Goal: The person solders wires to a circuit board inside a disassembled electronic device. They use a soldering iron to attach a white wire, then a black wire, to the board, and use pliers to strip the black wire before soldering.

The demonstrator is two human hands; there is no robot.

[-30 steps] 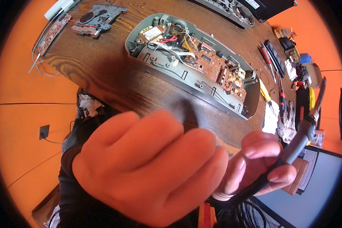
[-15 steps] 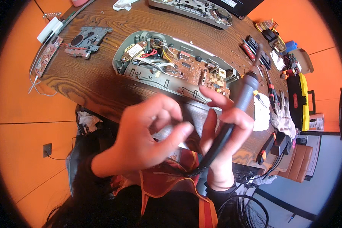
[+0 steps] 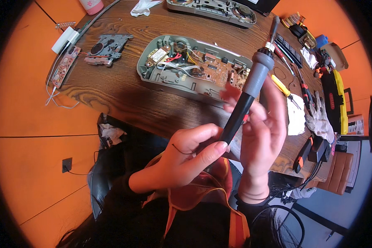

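Observation:
A soldering iron (image 3: 257,75) with a grey collar, a black handle and a metal tip points up and away to the right. My left hand (image 3: 185,156) is closed on the lower end of its handle, thumb on top. Close beside and partly behind the handle is my right hand (image 3: 258,142), its fingers loose and apart; one finger is blurred, and whether it touches the iron is hard to see. Beyond my hands lies an opened grey device casing (image 3: 169,88) holding a brown circuit board (image 3: 216,68) and several wires. The iron covers part of its right end.
At the left lie a grey mechanism (image 3: 107,46) and a small wired board (image 3: 66,68). Another casing (image 3: 213,9) stands at the back. On the right are a yellow-handled tool (image 3: 280,86), white paper (image 3: 295,120), a glove (image 3: 319,120) and a black-yellow toolbox (image 3: 335,101).
My left hand has moved right and closed on the handle's lower end. My right hand's fingers have loosened from around the iron, which now stands more upright. The whole view has shifted slightly.

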